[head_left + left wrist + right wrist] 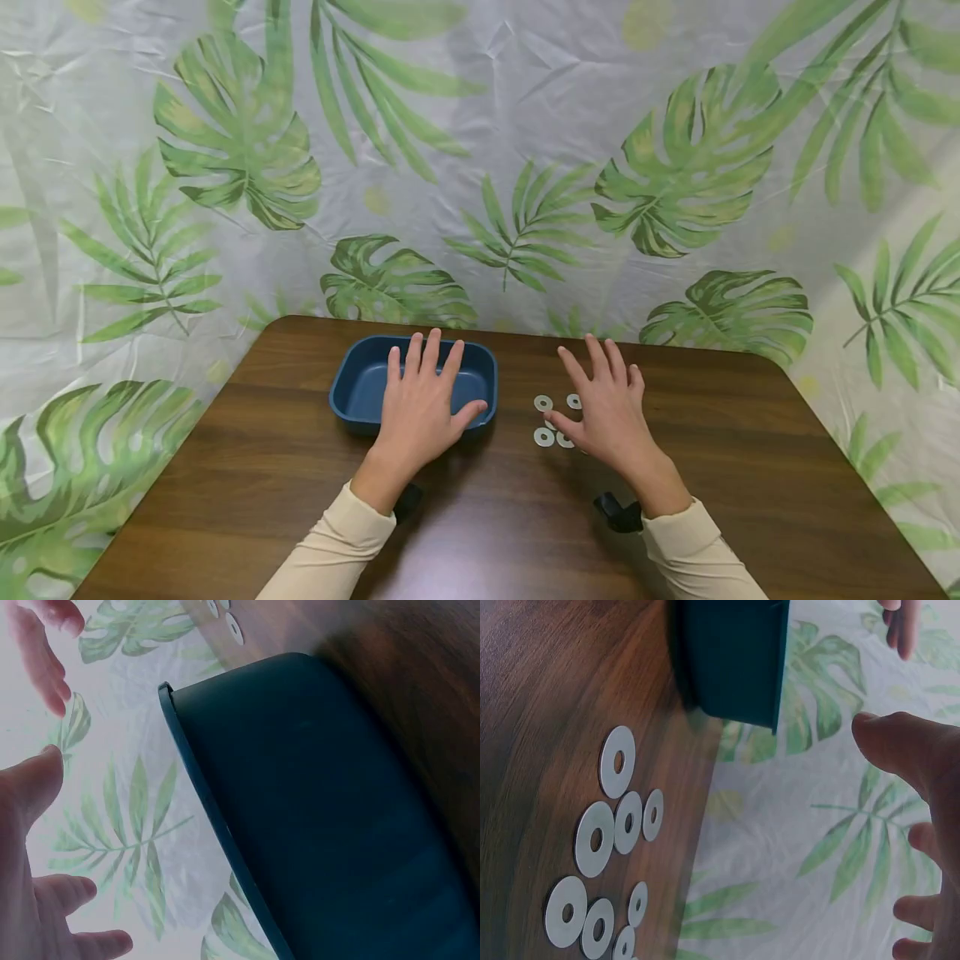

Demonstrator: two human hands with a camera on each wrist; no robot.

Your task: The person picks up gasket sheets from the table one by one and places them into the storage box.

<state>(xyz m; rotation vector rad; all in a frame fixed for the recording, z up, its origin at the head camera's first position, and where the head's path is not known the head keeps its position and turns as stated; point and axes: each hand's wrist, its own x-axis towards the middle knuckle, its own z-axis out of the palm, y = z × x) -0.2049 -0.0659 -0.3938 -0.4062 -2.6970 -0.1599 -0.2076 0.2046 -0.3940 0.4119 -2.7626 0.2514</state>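
A blue rectangular tray with rounded corners (352, 412) stands on the left half of the table. Over it hovers my left hand (422, 408), fingers spread and straight, holding nothing. Several flat metal washers (543, 437) lie on the wood to the right of the tray; the right wrist view shows them in loose rows, some touching, with a washer (617, 762) nearest the tray. My right hand (611, 412) is above the washers with spread fingers and hides part of them in the head view. Neither hand touches the tray or a washer.
The brown wooden table (262, 500) ends at the back against a hanging cloth (525, 125) printed with green leaves. A dark wrist strap or mount (618, 512) shows under the right wrist, and a similar dark piece (408, 502) under the left.
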